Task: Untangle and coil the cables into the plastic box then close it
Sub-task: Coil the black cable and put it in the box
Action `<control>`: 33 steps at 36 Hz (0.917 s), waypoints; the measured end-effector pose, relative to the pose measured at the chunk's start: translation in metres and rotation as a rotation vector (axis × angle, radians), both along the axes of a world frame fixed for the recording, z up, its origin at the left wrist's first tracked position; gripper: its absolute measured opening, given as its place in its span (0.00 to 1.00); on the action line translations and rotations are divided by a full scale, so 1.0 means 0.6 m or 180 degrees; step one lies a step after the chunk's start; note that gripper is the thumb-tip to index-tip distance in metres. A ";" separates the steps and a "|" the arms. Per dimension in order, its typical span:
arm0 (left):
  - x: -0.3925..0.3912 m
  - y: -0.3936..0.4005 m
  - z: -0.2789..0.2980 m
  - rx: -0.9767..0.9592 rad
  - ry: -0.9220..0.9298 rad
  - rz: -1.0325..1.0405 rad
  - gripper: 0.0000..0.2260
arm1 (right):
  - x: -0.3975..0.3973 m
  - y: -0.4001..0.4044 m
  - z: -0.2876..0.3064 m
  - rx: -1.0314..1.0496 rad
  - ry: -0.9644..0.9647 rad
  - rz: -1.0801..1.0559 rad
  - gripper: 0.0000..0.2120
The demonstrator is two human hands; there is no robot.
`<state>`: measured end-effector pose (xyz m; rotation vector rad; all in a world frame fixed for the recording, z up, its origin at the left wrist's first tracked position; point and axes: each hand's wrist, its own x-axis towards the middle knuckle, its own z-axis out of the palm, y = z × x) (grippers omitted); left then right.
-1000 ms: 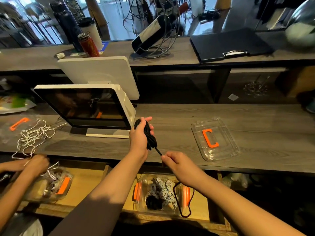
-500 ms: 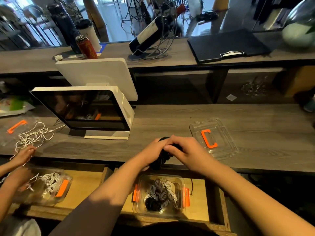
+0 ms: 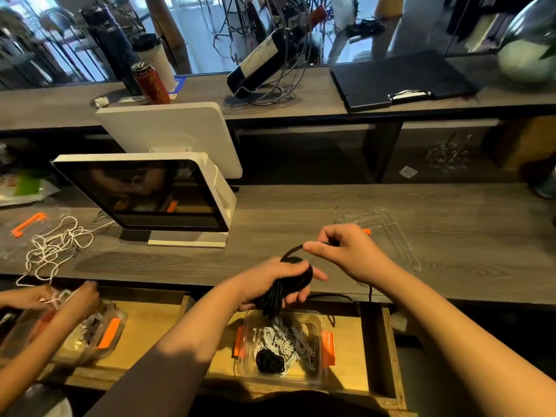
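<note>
The left hand (image 3: 270,281) curls around a thick bundle of braided black cable (image 3: 288,284), its matte loops hanging out below the palm, directly above the box (image 3: 282,344). The right hand (image 3: 349,251), up and right of the box, pinches the cable's free end between thumb and forefinger; the strand arcs down into the bundle. The box is clear, rounded-square plastic with orange side clips, sitting in a pale wooden drawer (image 3: 346,356). Inside lie pale coiled cords and one small black coil (image 3: 270,361). The transparent lid (image 3: 391,236) with an orange piece lies on the grey wood-grain counter (image 3: 301,212), beyond the box to the right, partly behind the right hand.
</note>
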<state>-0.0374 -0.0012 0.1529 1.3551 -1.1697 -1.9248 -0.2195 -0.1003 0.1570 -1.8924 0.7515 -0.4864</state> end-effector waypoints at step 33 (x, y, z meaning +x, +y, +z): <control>-0.027 -0.054 -0.002 -0.1181 -0.2114 0.2539 0.18 | 0.033 0.109 0.004 0.0292 0.0693 0.0879 0.13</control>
